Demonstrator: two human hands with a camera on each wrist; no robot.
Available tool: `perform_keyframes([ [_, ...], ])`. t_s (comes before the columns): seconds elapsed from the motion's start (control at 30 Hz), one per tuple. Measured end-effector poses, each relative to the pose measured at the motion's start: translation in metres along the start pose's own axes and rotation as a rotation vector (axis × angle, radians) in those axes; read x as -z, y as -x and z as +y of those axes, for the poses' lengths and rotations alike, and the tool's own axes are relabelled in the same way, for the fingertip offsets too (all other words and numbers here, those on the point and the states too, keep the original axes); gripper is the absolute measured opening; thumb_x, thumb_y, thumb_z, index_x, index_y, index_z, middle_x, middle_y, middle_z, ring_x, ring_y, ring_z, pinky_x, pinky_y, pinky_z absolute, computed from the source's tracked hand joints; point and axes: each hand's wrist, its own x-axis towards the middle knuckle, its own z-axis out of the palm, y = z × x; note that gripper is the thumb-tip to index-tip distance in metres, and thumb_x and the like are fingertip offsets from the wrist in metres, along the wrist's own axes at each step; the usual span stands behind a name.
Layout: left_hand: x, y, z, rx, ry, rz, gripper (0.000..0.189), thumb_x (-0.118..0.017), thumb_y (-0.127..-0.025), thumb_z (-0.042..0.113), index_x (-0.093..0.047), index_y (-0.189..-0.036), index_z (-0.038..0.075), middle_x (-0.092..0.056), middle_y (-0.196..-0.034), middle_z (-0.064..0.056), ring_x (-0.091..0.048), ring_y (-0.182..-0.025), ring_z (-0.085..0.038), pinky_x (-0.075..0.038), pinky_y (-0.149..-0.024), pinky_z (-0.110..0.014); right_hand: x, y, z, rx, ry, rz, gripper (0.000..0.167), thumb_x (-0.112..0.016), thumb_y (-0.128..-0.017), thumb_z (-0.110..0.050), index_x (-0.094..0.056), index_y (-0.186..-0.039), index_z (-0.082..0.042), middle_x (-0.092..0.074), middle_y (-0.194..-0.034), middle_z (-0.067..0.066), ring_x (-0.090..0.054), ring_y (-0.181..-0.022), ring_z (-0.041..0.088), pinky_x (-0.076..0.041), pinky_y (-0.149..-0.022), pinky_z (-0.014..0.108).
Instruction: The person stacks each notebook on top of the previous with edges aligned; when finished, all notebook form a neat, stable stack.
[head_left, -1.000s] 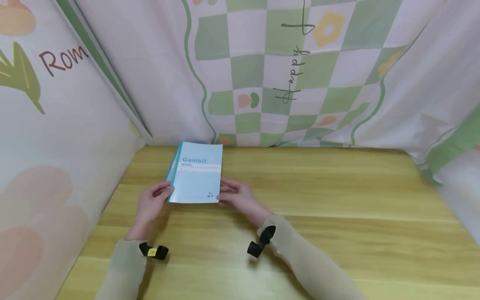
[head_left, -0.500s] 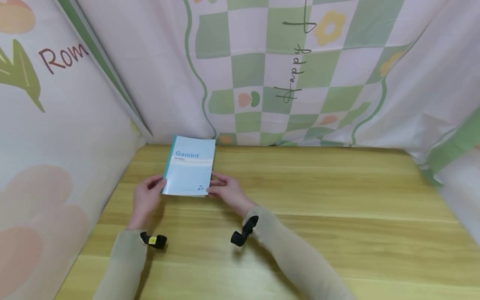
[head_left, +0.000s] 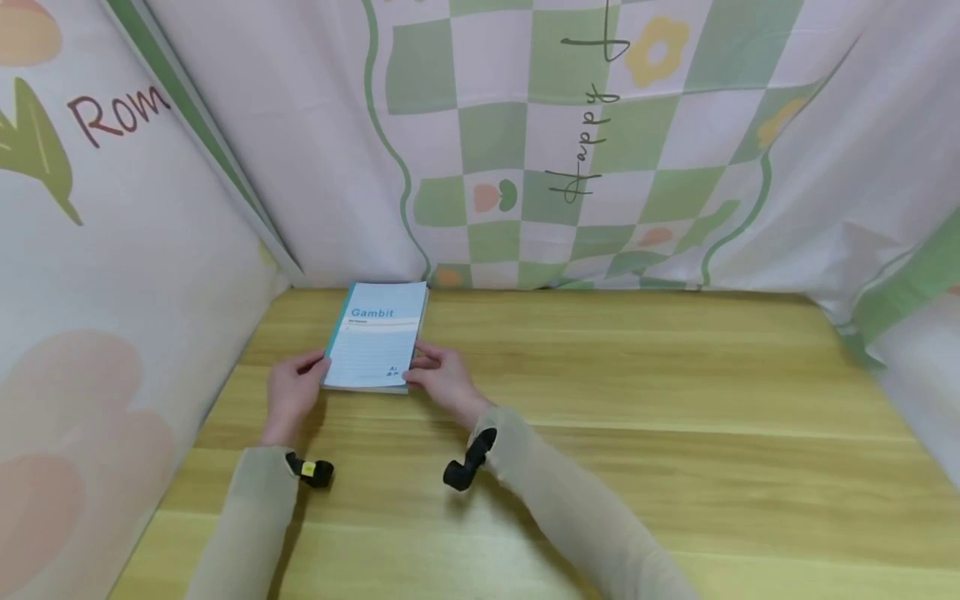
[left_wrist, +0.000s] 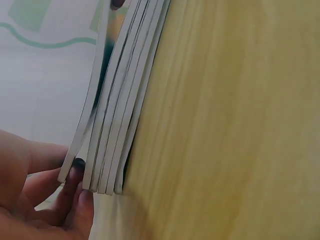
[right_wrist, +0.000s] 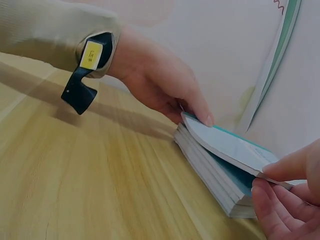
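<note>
A light-blue notebook [head_left: 375,342] marked "Gambit", with a teal spine, lies over a stack of several notebooks [left_wrist: 117,125] at the table's back left. My left hand [head_left: 288,396] pinches its spine side near the front corner, thumb on the cover. At the opposite front corner, my right hand [head_left: 447,385] pinches the same notebook between thumb and fingers. In both wrist views the notebook bows slightly, with a narrow wedge of space between it and the stack. The right fingertips [right_wrist: 260,192] are beneath its edge, close against the stack.
The wooden table [head_left: 637,417] stretches away to the right and front. A white and green checked curtain [head_left: 495,133] hangs along its back edge, just behind the notebooks. A printed cloth wall [head_left: 150,250] borders the left side.
Both hands have carried the notebook left, first back and then slightly forward and down over the stack. The stack's spine side, visible at first, is now covered in the head view.
</note>
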Motion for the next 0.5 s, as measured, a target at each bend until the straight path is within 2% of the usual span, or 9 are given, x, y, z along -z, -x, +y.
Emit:
perform_keyframes([
  [0.2, -0.0002, 0.0009, 0.0003, -0.008, -0.016, -0.008, 0.039, -0.058, -0.105, 0.022, -0.06, -0.139, 0.002, -0.054, -0.144, -0.021, -0.045, -0.136, -0.038, -0.037, -0.113, -0.05, -0.0004, -0.0008, 0.0056, 0.015, 0.008, 0.023, 0.06, -0.071, -0.09, 0.008, -0.051, -0.146, 0.001, -0.067, -0.108, 0.015, -0.065, -0.091, 0.018, -0.059, -0.08, 0.028],
  [0.4, -0.0027, 0.0013, 0.0004, 0.035, 0.005, 0.004, 0.038, -0.058, -0.106, 0.023, -0.06, -0.14, 0.006, -0.053, -0.147, -0.018, -0.043, -0.139, -0.035, -0.036, -0.114, -0.05, -0.0014, -0.0027, 0.0084, 0.016, 0.04, 0.038, 0.06, -0.072, -0.09, 0.009, -0.052, -0.146, 0.0, -0.065, -0.104, 0.013, -0.063, -0.088, 0.018, -0.059, -0.078, 0.027],
  [0.5, -0.005, 0.0005, -0.0011, 0.035, 0.013, 0.025, 0.036, -0.059, -0.105, 0.02, -0.062, -0.139, 0.006, -0.055, -0.145, -0.017, -0.045, -0.138, -0.034, -0.037, -0.113, -0.049, -0.0013, -0.0029, 0.01, 0.023, 0.071, 0.043, 0.061, -0.072, -0.089, 0.009, -0.053, -0.145, 0.0, -0.066, -0.103, 0.013, -0.063, -0.088, 0.018, -0.059, -0.078, 0.027],
])
